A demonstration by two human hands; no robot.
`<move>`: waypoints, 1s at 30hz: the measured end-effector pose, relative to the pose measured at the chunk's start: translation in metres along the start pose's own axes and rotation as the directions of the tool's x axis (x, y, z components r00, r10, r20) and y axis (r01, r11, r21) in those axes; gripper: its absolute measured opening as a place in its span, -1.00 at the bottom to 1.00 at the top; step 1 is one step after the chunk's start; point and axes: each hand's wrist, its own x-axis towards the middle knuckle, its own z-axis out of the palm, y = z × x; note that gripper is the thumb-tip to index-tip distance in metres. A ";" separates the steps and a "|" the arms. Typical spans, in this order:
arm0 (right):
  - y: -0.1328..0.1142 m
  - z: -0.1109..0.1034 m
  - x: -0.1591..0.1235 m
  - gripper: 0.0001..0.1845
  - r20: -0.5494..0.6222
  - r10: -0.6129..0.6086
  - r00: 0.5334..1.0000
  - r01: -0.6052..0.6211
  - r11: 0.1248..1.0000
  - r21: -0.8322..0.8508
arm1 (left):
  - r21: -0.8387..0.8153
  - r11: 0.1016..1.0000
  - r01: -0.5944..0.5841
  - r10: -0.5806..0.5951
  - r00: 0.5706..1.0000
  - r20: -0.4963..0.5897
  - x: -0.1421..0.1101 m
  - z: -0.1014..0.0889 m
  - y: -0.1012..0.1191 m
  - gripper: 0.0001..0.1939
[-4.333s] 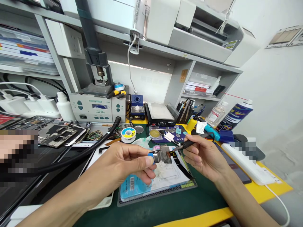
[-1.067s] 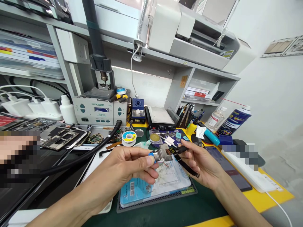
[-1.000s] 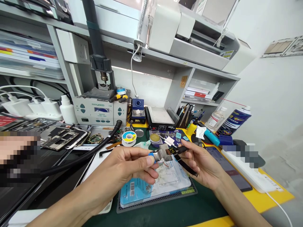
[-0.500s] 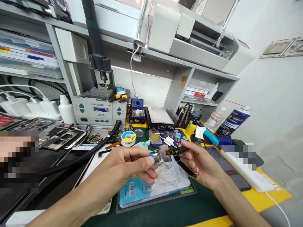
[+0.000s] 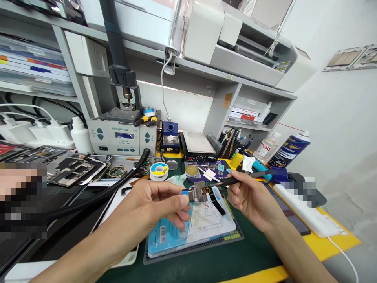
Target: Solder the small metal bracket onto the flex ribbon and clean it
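Observation:
My left hand (image 5: 160, 202) pinches a small metal clip (image 5: 198, 192) with a blue end between thumb and fingers. A dark flex cable (image 5: 218, 205) with an orange-brown end sits at the clip's jaws and hangs down to the right. Held like a pen in my right hand (image 5: 250, 196) is a black-handled soldering iron (image 5: 234, 180). Its thin metal tip points left at the cable's end beside the clip; whether they touch I cannot tell. Below both hands lies a blue and white pad (image 5: 203, 224) on a dark mat.
A solder spool (image 5: 159, 171), a round tin of yellowish paste (image 5: 191, 170) and white swabs lie behind my hands. Farther back stand a hot-air station (image 5: 123, 137), a soldering station (image 5: 170, 143) and a heating plate (image 5: 198, 143). A black hose (image 5: 118, 192) crosses the left side.
The soldering iron has turned in my right hand and now points left and nearly level, its metal tip showing. The clip in my left hand has shifted slightly left and tilted.

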 end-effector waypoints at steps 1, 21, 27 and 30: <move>0.000 0.000 0.000 -0.75 -0.018 -0.035 0.999 0.035 0.999 -0.019 | 0.013 1.000 -0.009 0.010 1.000 -0.016 -0.001 0.000 0.000 -0.71; 0.003 0.005 -0.024 -0.79 0.162 -0.393 0.905 0.421 0.880 -0.220 | 0.031 0.999 0.012 -0.011 1.000 -0.027 0.002 -0.004 0.000 -0.75; 0.009 0.007 -0.024 -0.81 0.194 -0.414 0.889 0.451 0.863 -0.228 | 0.039 0.999 -0.034 0.036 0.998 -0.053 0.007 -0.009 -0.005 -0.71; 0.009 0.008 -0.024 -0.80 0.190 -0.431 0.882 0.466 0.859 -0.214 | 0.067 0.997 -0.029 0.034 0.997 -0.068 0.007 -0.009 -0.008 -0.70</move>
